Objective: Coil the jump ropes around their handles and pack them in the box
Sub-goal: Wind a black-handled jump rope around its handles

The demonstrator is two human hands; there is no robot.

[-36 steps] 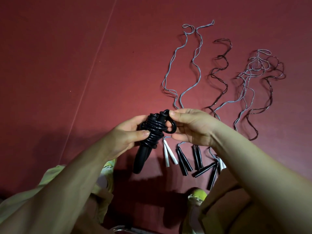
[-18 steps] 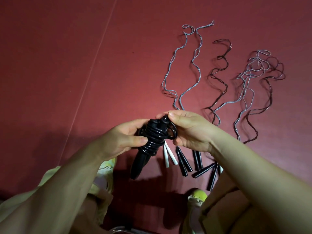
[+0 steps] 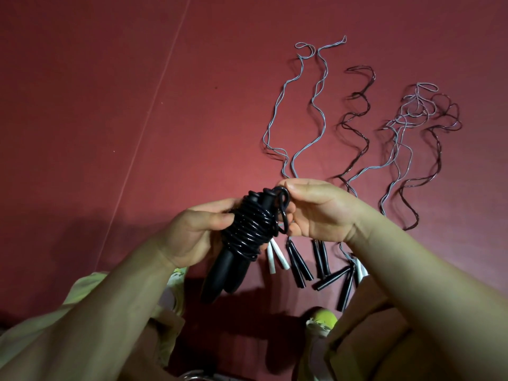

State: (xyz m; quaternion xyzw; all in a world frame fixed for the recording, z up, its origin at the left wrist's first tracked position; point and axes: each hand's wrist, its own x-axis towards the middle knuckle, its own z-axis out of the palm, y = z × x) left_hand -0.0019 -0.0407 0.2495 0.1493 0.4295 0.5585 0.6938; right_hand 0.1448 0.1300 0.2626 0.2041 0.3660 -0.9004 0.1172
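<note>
A black jump rope (image 3: 248, 229) is coiled tightly round its two black handles, which point down and to the left. My left hand (image 3: 198, 232) grips the coiled bundle from the left, thumb across the coils. My right hand (image 3: 321, 210) pinches the rope's last loop at the top of the handles, right of the bundle. Several uncoiled jump ropes lie stretched on the red floor beyond: a grey one (image 3: 308, 105), a dark one (image 3: 354, 116), and a tangled grey and dark pair (image 3: 420, 114). Their white handles (image 3: 275, 257) and black handles (image 3: 298, 265) lie below my hands.
A brown cardboard box (image 3: 365, 325) sits at the lower right, partly under my right forearm. Yellow-green cloth (image 3: 82, 290) lies over my lap at the lower left. A pale seam line (image 3: 154, 105) runs diagonally across the red floor.
The bundle has tilted a little and sunk slightly. My right hand has drawn the last loop closer to the top of the handles, and the loop looks smaller.
</note>
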